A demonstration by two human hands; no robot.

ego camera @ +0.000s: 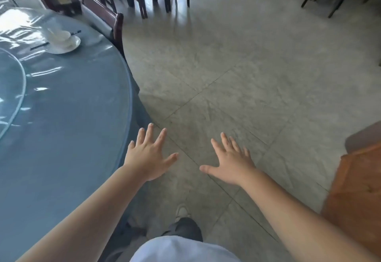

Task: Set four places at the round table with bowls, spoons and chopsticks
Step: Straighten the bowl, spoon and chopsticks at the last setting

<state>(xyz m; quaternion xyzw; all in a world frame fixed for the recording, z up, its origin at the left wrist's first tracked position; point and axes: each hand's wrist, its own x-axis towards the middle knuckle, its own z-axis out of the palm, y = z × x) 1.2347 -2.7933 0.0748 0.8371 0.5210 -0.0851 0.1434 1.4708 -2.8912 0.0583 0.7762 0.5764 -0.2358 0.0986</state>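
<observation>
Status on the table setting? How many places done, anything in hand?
One place visible on the round table: a white bowl on a saucer with dark chopsticks beside it. Left hand and right hand are open, carrying nothing. Other places aren't in view.

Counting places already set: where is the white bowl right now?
In the head view, the white bowl sits on a white plate at the upper left, near the round table's far edge, beside a wooden chair.
</observation>
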